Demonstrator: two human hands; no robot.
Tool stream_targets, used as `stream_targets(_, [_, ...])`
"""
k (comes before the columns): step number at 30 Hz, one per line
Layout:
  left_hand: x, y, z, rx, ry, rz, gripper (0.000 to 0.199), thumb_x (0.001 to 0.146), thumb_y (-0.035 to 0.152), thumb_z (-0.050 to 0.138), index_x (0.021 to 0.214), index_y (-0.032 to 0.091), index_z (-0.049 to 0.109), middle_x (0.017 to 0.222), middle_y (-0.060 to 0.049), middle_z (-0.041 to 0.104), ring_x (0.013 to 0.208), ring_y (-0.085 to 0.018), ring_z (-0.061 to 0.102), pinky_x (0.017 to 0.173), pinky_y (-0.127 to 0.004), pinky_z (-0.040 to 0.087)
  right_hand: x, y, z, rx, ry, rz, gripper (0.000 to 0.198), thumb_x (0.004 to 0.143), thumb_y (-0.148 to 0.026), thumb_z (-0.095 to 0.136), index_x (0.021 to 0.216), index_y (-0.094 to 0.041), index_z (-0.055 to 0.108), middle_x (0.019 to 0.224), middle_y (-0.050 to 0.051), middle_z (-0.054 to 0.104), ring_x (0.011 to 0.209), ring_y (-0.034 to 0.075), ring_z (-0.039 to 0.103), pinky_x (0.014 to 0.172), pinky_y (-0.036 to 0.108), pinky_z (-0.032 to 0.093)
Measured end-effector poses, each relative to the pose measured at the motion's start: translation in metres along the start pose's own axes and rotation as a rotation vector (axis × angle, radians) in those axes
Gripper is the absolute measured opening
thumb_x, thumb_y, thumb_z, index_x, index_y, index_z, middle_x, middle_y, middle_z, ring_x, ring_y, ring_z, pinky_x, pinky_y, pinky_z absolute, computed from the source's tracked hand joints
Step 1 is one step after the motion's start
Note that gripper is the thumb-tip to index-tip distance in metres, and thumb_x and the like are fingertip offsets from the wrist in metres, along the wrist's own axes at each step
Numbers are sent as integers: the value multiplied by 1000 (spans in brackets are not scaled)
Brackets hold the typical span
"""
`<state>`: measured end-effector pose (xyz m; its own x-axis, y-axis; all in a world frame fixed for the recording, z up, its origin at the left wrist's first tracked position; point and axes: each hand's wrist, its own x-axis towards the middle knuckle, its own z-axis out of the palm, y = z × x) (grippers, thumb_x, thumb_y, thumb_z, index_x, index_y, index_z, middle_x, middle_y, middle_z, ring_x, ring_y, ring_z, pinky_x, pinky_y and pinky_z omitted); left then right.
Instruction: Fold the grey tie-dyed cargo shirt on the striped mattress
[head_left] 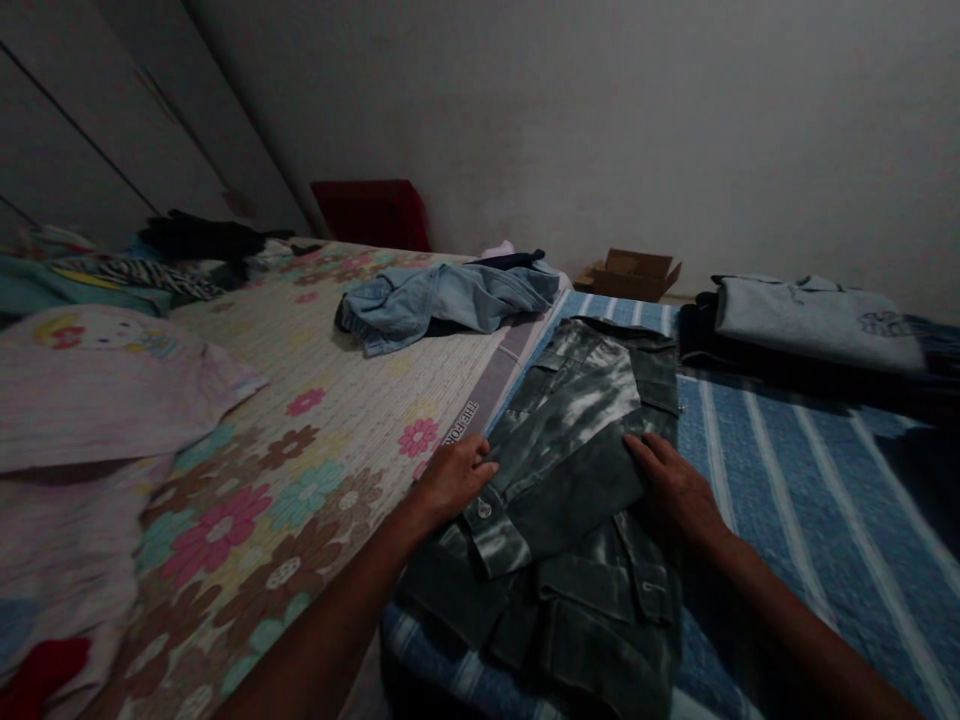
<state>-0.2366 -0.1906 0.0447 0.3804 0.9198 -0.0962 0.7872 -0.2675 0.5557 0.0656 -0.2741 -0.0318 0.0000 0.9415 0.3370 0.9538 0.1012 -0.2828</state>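
Observation:
A grey-green washed denim jacket [577,440] lies partly folded on a blue striped bedspread [787,470]. My left hand [454,478] rests flat on the jacket's left edge, by a sleeve cuff with a metal button. My right hand [671,485] presses flat on the right side of the folded sleeve. Neither hand grips the cloth; the fingers of both lie spread on it.
A flowered sheet [300,440] covers the bed to the left, with a crumpled light-blue denim garment [450,300] on it. Pale pink clothing [82,400] lies at the left. Folded clothes [810,325] sit at the back right. A cardboard box [630,273] stands by the wall.

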Motion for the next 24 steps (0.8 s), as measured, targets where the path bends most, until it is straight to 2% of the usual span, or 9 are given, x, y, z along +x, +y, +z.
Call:
stream_targets(5, [0, -1, 0, 99, -36, -17, 11, 78, 31, 55, 76, 20, 56, 67, 0, 59, 68, -18, 57, 59, -26, 33, 0, 1, 0, 43, -9, 10, 52, 80, -15, 40, 131, -19, 52, 125, 13, 55, 101, 25, 59, 82, 36, 51])
stream_targets(9, [-1, -2, -12, 199, -104, -45, 16, 78, 35, 55, 77, 19, 59, 71, -3, 61, 69, -19, 58, 59, -26, 32, -2, 3, 3, 46, 0, -3, 53, 80, -14, 39, 131, -15, 52, 125, 14, 55, 101, 25, 59, 82, 36, 51])
stream_targets(14, [-4, 7, -23, 342, 14, -64, 22, 84, 37, 51, 91, 18, 60, 87, -8, 65, 83, -23, 61, 68, -30, 39, -4, 8, 9, 68, 32, -16, 55, 77, -14, 41, 130, -19, 54, 126, 13, 56, 102, 26, 60, 82, 38, 51])
stream_targets(17, [-10, 20, -14, 294, 40, 67, 26, 88, 34, 46, 102, 17, 59, 107, -12, 64, 99, -26, 60, 83, -35, 44, -4, 10, 12, 83, 61, -23, 56, 76, -13, 41, 130, -20, 54, 126, 12, 57, 104, 26, 59, 84, 39, 51])
stream_targets(20, [-18, 31, 4, 236, -20, 233, 35, 89, 36, 46, 117, 17, 56, 137, -14, 50, 127, -28, 45, 104, -41, 36, -4, 10, 13, 78, 84, -27, 57, 76, -13, 43, 131, -22, 53, 126, 10, 57, 107, 25, 59, 86, 38, 51])
stream_targets(24, [-26, 35, 23, 300, -253, 229, 62, 89, 51, 45, 141, 18, 38, 154, -12, 25, 142, -28, 20, 115, -48, 17, -1, 4, 13, 25, 62, -25, 54, 78, -11, 43, 130, -19, 54, 126, 12, 57, 107, 24, 60, 88, 37, 51])
